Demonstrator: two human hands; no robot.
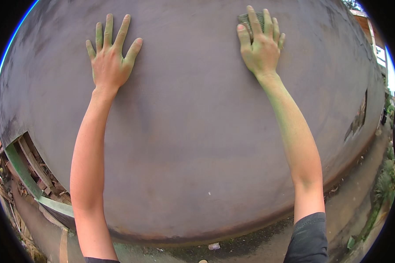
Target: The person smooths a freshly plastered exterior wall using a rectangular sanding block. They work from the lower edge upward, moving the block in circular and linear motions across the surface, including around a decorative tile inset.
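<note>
At 1 o'clock, under spread R hand, a dark-green sheet, poss. sandpaper, lies vs. grey plastered wall; long axis hidden. L hand, splayed flat, is farther, w/ sheet at its approx. 2–3 o'clock. Green-edged opening at 8; plants at 4.

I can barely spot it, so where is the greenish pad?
Near the top of the head view, right of centre, the greenish pad shows from under the right hand, against the grey wall.
</note>
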